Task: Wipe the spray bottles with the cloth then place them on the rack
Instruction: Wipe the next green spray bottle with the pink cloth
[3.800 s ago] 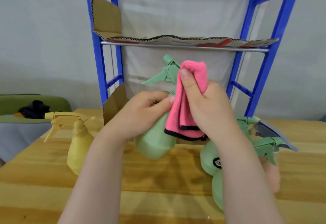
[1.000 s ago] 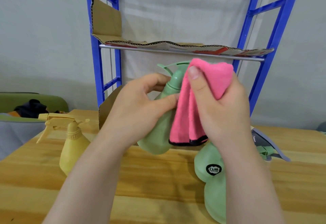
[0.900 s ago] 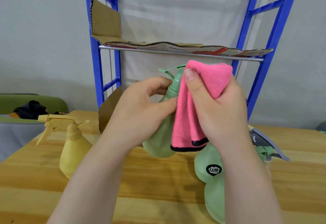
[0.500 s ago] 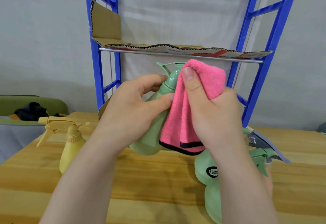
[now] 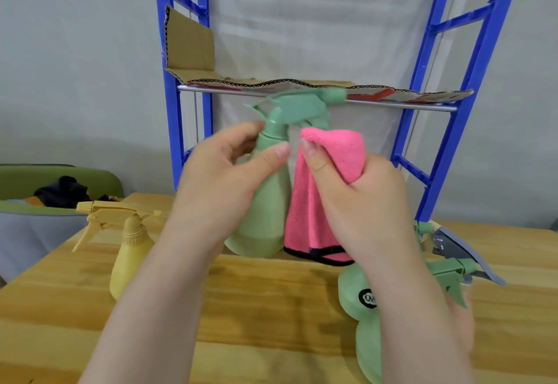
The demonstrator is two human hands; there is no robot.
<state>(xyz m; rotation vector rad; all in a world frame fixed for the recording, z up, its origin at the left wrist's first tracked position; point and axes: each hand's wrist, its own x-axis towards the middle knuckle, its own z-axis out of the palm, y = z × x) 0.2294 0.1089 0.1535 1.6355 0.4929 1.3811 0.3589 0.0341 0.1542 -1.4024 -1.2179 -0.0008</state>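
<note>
- Head view: wooden table point(image 5: 271, 308) fills the lower half, grey wall behind.
- Blue rack point(image 5: 453, 105) stands at the table's far edge, centre; metal shelf rail w/ torn cardboard sheet point(image 5: 302, 84) lying on it, one flap bent up at the left end.
- Green chair point(image 5: 45, 178) at far left, beyond the table, w/ dark clothing on it.
- Left hand point(image 5: 223, 184) grips the green spray bottle point(image 5: 268, 202) round its upper body, thumb across the front; bottle is off the table, about upright, base tipped a bit left, nozzle pointing right, its head in front of the shelf rail. Not on the rack.
- Right hand point(image 5: 362, 202) is clenched on a bunched pink cloth point(image 5: 317, 208), thumb on top; cloth w/ black hem hangs down just right of the held bottle, touching its side low down; small gap near the neck.
- Yellow spray bottle point(image 5: 129, 256) stands upright on the table at left, trigger head pointing left, well apart from the hands.
- 2nd green bottle w/ round black logo point(image 5: 362, 296) lies on the table at lower right, partly hidden by the right forearm; its trigger head point(image 5: 450, 275) shows right of the arm.
- 3rd green bottle point(image 5: 368, 350) just in front of it, touching or nearly so, can't tell; mostly hidden.
- Grey-blue flat piece point(image 5: 459, 250) on the table by the rack's right leg; can't tell what it is.
</note>
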